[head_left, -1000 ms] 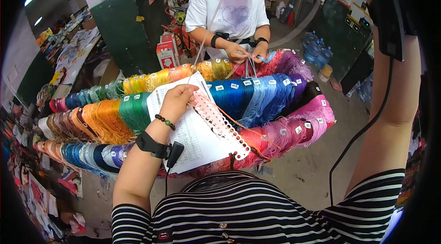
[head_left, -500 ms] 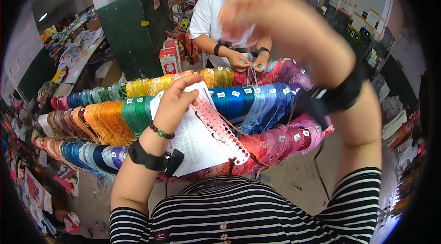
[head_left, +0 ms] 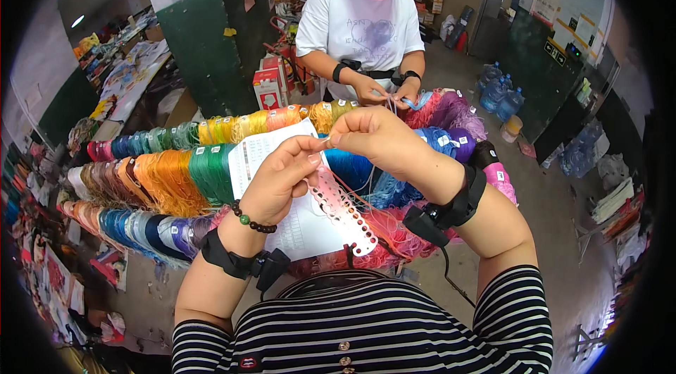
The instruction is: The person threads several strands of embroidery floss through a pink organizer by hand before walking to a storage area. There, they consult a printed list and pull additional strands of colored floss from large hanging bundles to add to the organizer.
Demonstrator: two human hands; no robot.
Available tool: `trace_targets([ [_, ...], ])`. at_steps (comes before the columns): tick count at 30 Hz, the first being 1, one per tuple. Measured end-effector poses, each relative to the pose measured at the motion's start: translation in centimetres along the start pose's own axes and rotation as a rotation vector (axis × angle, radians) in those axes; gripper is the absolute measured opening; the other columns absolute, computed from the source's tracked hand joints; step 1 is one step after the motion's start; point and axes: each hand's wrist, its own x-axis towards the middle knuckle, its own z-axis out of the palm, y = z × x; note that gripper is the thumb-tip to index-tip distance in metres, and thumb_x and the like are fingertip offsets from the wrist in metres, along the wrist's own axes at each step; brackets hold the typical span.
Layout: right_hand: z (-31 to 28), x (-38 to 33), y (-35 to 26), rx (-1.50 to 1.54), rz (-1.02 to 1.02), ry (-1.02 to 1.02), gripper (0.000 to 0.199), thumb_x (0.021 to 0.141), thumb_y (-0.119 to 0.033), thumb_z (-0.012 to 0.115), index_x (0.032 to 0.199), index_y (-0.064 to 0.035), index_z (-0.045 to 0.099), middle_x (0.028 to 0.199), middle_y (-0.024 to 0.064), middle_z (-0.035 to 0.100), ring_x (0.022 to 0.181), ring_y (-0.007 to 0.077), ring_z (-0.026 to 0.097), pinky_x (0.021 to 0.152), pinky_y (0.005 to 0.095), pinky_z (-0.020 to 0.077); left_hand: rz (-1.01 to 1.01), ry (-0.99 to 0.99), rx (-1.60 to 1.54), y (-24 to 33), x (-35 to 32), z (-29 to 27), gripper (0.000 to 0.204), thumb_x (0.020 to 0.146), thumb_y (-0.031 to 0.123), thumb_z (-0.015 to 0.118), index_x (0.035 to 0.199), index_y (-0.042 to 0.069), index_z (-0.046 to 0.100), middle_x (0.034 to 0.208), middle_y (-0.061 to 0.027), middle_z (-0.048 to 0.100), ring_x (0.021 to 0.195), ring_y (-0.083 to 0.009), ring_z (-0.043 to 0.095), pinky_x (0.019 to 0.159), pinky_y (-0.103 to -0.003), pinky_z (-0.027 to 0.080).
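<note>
My left hand [head_left: 282, 180] is clenched on the pink punched card [head_left: 343, 210] — thumb on top, fingers behind — with the white printed sheet [head_left: 285, 198] pinned under it, I'd say so both stay flat for reading. The card slants down from my left hand toward my striped shirt [head_left: 366, 335].

Just right of the card's top end, my right hand [head_left: 377, 138] pinches what looks like a thin thread [head_left: 325, 140] between thumb and forefinger, tips nearly touching my left thumb — close in, probably to line it up with a hole. I cannot tell if the thread is through one.

Behind the card, the skeins of coloured thread [head_left: 176, 177] hang in rows, orange and green left of it, blue and pink right of it. Beyond them a person in a white shirt [head_left: 362, 22] works with both hands. Farther right of the card, water bottles [head_left: 500, 96] stand on the floor.
</note>
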Motion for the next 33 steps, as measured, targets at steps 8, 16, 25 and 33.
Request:
trace_targets([
  [8,-1.7,-2.2,1.6,-0.308,-0.118,0.041,0.019,0.083,-0.023,0.070,0.081,-0.0041,0.071,0.059,0.0050,0.059,0.055,0.0099,0.053,0.054,0.0288,0.0436,-0.042,0.051,0.133,-3.2,0.4,1.8,0.024,0.096,0.019,0.058,0.114,0.003,0.061,0.088,0.0055,0.057,0.062,-0.0014,0.042,0.053,-0.016,0.032],
  [16,-1.8,-3.4,3.5,-0.330,0.071,-0.034,0.014,0.089,-0.017,0.065,0.086,-0.0039,0.070,0.077,0.0009,0.065,0.074,0.0073,0.057,0.069,0.0257,0.0465,0.157,0.276,0.549,-4.7,0.1,2.3,0.017,0.093,0.015,0.062,0.096,0.000,0.069,0.095,-0.0023,0.062,0.078,-0.0102,0.056,0.074,-0.024,0.045],
  [25,0.0,-1.0,8.7,0.747,0.103,0.010,0.010,0.093,-0.015,0.059,0.092,-0.0061,0.062,0.073,0.0002,0.058,0.063,0.0072,0.054,0.053,0.0190,0.0387,-0.090,0.154,0.731,-6.7,0.7,-3.6,0.017,0.086,0.012,0.068,0.100,0.003,0.070,0.087,-0.0054,0.069,0.074,-0.0103,0.061,0.067,-0.024,0.050],
  [33,3.8,7.7,13.2,-0.027,0.156,0.304,0.021,0.086,-0.019,0.063,0.089,-0.0006,0.073,0.076,0.0070,0.071,0.064,0.0123,0.062,0.060,0.0293,0.0491,-0.008,0.337,0.835,-3.2,7.0,-14.6,0.018,0.088,0.014,0.060,0.096,0.000,0.067,0.075,-0.0047,0.066,0.066,-0.0122,0.062,0.063,-0.025,0.049],
])
